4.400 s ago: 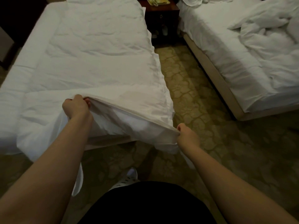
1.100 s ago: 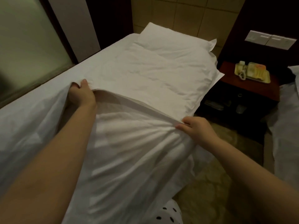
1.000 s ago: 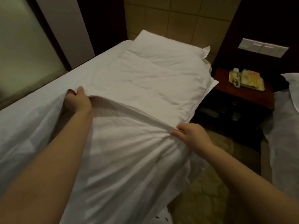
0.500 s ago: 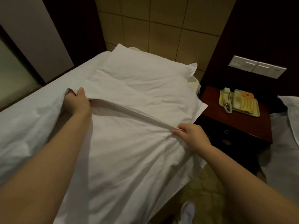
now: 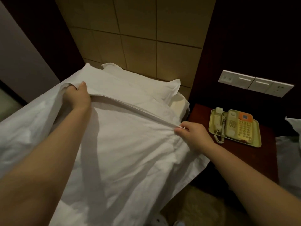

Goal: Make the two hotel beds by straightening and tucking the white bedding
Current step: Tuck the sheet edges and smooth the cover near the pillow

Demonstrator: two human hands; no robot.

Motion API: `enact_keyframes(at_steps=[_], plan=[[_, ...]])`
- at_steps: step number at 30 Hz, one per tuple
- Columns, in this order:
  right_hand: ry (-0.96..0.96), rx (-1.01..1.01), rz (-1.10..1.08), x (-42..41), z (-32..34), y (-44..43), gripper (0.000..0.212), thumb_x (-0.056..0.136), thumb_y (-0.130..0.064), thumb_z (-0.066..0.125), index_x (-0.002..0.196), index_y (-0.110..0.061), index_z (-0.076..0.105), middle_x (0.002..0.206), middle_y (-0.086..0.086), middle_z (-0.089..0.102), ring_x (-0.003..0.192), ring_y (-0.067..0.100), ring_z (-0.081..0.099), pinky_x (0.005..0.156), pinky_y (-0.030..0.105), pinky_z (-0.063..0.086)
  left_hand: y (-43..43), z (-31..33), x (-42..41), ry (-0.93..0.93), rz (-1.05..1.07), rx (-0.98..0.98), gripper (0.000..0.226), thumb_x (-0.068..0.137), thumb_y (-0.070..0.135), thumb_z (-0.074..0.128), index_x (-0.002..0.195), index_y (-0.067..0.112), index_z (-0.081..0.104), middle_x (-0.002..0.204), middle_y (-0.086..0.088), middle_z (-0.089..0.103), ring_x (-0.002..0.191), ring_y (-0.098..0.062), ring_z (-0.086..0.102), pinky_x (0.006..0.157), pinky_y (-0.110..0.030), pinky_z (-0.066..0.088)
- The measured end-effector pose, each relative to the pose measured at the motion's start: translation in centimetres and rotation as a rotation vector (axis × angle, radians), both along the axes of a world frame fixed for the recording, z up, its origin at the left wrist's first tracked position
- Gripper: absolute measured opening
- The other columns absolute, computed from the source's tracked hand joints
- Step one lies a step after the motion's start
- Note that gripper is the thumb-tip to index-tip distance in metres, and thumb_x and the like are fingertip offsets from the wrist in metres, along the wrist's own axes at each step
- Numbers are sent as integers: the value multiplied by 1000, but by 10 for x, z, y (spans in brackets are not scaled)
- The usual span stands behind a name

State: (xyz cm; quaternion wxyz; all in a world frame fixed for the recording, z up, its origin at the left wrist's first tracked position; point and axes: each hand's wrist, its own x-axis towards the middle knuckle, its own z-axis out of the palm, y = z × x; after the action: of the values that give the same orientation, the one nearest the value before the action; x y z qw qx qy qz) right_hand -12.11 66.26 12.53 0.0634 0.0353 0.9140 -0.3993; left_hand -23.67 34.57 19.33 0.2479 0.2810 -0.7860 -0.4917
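The white duvet (image 5: 130, 157) covers the near bed, its folded edge stretched taut between my hands just below the pillow (image 5: 136, 85) at the headboard. My left hand (image 5: 76, 98) grips that edge on the far side, thumb on top. On the near side, next to the nightstand, my right hand (image 5: 193, 136) pinches the same edge. The white bottom sheet (image 5: 24, 121) shows at the left. A corner of the second bed's white bedding (image 5: 291, 144) is at the far right.
A dark wooden nightstand (image 5: 244, 159) stands between the beds with a yellowish telephone (image 5: 234, 126) on a tray. A switch and socket panel (image 5: 254, 84) is on the dark wall above. Tiled headboard wall (image 5: 146, 38) behind the pillow. Patterned carpet (image 5: 198, 209) below.
Both hands have carried the duvet's folded edge from the foot of the bed up toward the headboard; it now lies close below the pillow, and I have moved nearer the nightstand.
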Motion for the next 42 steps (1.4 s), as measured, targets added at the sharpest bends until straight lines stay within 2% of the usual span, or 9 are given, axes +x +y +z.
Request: enact_keyframes(at_steps=[14, 18, 22, 24, 28, 33, 35, 39, 42], plan=[[-147, 79, -65, -212, -68, 101, 32, 94, -40, 54, 73, -16, 56, 68, -1, 54, 66, 14, 51, 56, 34, 33, 109, -63, -231, -110, -75, -73, 37, 93, 28, 47, 116, 3, 61, 115, -12, 62, 109, -26, 55, 95, -31, 40], [-334, 187, -63, -260, -103, 125, 28, 95, -39, 50, 87, -15, 63, 82, 3, 61, 74, 18, 54, 64, 35, 41, 136, -110, -279, -302, -194, -161, 36, 95, 23, 45, 110, -5, 61, 114, -24, 61, 107, -35, 54, 82, -31, 36], [-551, 246, 8, -262, -158, 120, 28, 98, -37, 45, 91, -13, 57, 84, 3, 56, 81, 22, 54, 61, 32, 36, 141, -166, -287, -445, -209, -173, 24, 96, 17, 42, 91, 0, 57, 91, -24, 62, 103, -37, 55, 65, -24, 25], [-589, 289, 67, -258, -181, 117, 23, 99, -35, 42, 93, -15, 52, 90, 4, 57, 85, 23, 54, 58, 30, 33, 138, -181, -288, -484, -217, -194, 25, 96, 17, 41, 89, 0, 57, 99, -28, 62, 102, -38, 55, 63, -21, 21], [-652, 402, 150, -267, -201, 114, 19, 101, -33, 38, 94, -18, 46, 109, 8, 59, 98, 26, 56, 70, 32, 37, 138, -186, -291, -547, -260, -196, 31, 94, 14, 43, 105, -9, 59, 108, -26, 62, 105, -36, 55, 72, -26, 30], [-677, 546, 192, -281, -199, 107, 15, 101, -23, 34, 106, -18, 47, 115, 7, 59, 104, 26, 56, 74, 31, 36, 136, -184, -279, -549, -340, -78, 33, 88, 21, 50, 114, 1, 51, 102, -20, 64, 97, -36, 60, 85, -36, 47], [-683, 523, 201, -286, -195, 105, 24, 100, -22, 33, 118, -18, 48, 111, 7, 59, 100, 26, 56, 72, 31, 37, 139, -176, -267, -531, -360, -111, 34, 89, 20, 52, 118, 4, 50, 102, -16, 61, 97, -32, 58, 80, -33, 45], [-645, 470, 279, -297, -183, 101, 29, 99, -34, 36, 122, -19, 44, 99, 4, 55, 91, 26, 55, 59, 30, 36, 145, -161, -238, -516, -313, -101, 52, 93, 22, 51, 143, 16, 36, 135, -11, 48, 118, -26, 51, 90, -31, 38], [-594, 444, 308, -297, -174, 96, 36, 98, -35, 40, 131, -19, 40, 120, 8, 56, 104, 28, 55, 75, 33, 42, 149, -150, -210, -533, -249, -93, 57, 94, 26, 51, 146, 22, 29, 140, -9, 45, 120, -24, 49, 91, -30, 35]])
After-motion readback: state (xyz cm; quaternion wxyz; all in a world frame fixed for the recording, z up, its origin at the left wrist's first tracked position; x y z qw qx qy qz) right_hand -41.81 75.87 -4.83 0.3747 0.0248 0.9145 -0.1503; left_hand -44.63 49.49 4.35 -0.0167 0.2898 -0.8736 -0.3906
